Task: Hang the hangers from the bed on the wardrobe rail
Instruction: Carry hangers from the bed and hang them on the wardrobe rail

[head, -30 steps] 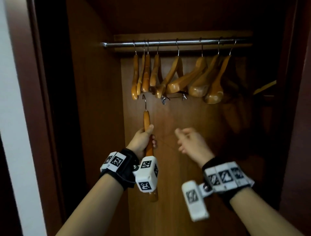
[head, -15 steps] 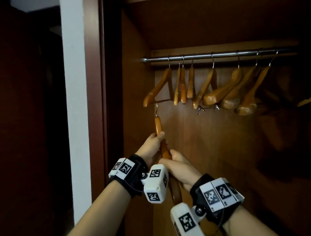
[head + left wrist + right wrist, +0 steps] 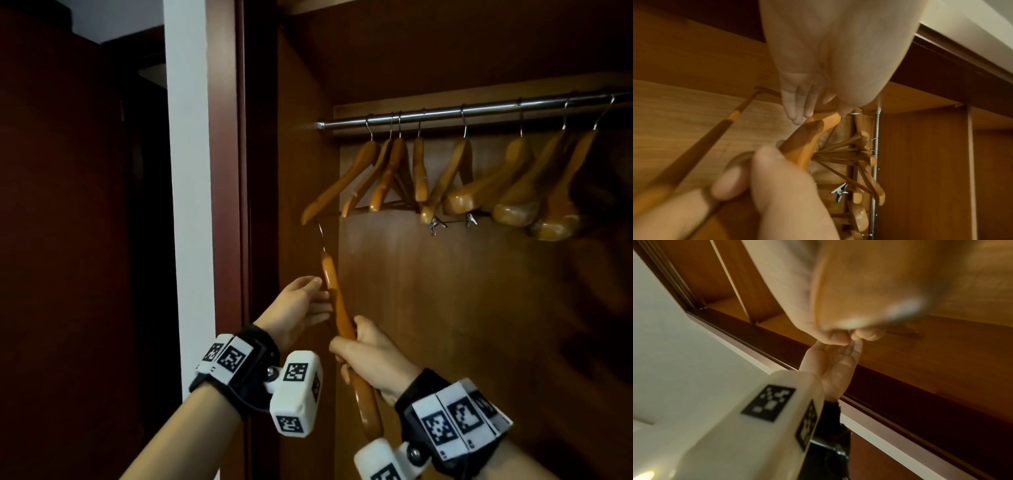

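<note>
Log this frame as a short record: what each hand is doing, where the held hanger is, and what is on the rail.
right hand: grips the held hanger at mid-body
left hand: fingers relaxed, touching the hanger's upper part
held hanger: upright below the rail, hook up, not yet hung
hung hangers: a row of wooden ones on the rail
task state: unfinished

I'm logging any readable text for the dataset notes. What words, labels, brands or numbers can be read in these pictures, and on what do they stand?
No readable text: none of the views shows a word, brand or number.
Wrist bands and wrist cameras: black-and-white square marker patterns only, no letters or digits.
Held hanger, hung hangers, wardrobe rail: no label or print to be seen.
</note>
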Demonstrator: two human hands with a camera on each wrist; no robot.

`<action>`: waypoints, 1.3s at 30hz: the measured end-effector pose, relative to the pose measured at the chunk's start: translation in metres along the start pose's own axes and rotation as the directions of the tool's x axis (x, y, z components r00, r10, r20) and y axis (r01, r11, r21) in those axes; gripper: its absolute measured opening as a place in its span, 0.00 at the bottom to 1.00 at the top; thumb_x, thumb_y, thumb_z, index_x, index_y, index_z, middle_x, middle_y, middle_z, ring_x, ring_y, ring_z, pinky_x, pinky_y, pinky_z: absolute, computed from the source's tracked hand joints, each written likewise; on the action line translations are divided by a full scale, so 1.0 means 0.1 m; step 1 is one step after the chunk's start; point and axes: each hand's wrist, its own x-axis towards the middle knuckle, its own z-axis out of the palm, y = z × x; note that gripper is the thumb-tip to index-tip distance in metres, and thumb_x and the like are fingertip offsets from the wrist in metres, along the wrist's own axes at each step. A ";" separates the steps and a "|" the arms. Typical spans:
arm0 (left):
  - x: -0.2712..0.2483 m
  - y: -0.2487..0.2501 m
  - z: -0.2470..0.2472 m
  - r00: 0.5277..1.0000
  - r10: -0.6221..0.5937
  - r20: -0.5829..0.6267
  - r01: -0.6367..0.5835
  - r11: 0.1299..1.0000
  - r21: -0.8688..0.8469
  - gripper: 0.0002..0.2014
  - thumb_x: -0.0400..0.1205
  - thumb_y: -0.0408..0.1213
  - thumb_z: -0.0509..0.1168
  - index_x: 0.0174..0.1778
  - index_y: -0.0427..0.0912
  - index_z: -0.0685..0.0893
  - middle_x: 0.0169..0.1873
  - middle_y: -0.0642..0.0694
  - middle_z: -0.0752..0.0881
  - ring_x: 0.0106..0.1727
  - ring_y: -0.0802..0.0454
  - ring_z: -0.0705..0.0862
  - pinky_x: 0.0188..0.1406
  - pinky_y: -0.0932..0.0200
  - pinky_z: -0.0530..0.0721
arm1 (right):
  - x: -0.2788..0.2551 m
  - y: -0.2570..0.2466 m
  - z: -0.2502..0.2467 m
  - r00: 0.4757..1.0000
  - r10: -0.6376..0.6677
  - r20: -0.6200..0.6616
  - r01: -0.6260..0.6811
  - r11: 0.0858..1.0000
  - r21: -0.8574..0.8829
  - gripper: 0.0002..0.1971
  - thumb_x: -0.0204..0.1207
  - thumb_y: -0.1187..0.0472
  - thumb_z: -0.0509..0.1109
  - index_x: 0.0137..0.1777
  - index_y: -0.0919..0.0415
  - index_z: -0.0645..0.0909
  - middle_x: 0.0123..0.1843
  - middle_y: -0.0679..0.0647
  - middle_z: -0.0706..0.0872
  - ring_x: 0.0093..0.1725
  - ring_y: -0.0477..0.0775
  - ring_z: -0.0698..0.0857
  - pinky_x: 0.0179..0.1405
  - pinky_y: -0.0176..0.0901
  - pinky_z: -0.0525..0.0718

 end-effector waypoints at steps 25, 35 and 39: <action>0.06 0.04 0.08 0.999 0.044 0.002 -0.044 0.998 -0.038 0.13 0.89 0.39 0.55 0.68 0.42 0.74 0.41 0.43 0.83 0.38 0.49 0.86 0.33 0.60 0.87 | -0.04 -0.14 -0.24 0.999 0.027 -0.030 -0.030 0.996 -0.089 0.10 0.76 0.61 0.67 0.54 0.61 0.73 0.41 0.56 0.78 0.31 0.50 0.77 0.28 0.41 0.76; 0.13 0.04 0.29 0.997 0.046 0.057 -0.043 0.997 -0.059 0.14 0.89 0.39 0.55 0.70 0.42 0.72 0.43 0.43 0.82 0.40 0.47 0.85 0.39 0.56 0.84 | -0.15 -0.09 -0.56 0.985 0.031 -0.169 -0.033 0.999 -0.009 0.12 0.73 0.59 0.68 0.52 0.62 0.74 0.34 0.54 0.78 0.25 0.51 0.77 0.28 0.46 0.75; 0.14 0.05 0.38 0.994 0.042 0.098 -0.037 0.998 -0.048 0.15 0.89 0.40 0.56 0.71 0.43 0.73 0.46 0.42 0.83 0.44 0.46 0.86 0.41 0.55 0.85 | -0.18 -0.17 -0.67 0.968 0.000 -0.250 0.015 0.998 0.054 0.09 0.76 0.60 0.68 0.53 0.63 0.75 0.35 0.56 0.79 0.27 0.51 0.77 0.30 0.46 0.76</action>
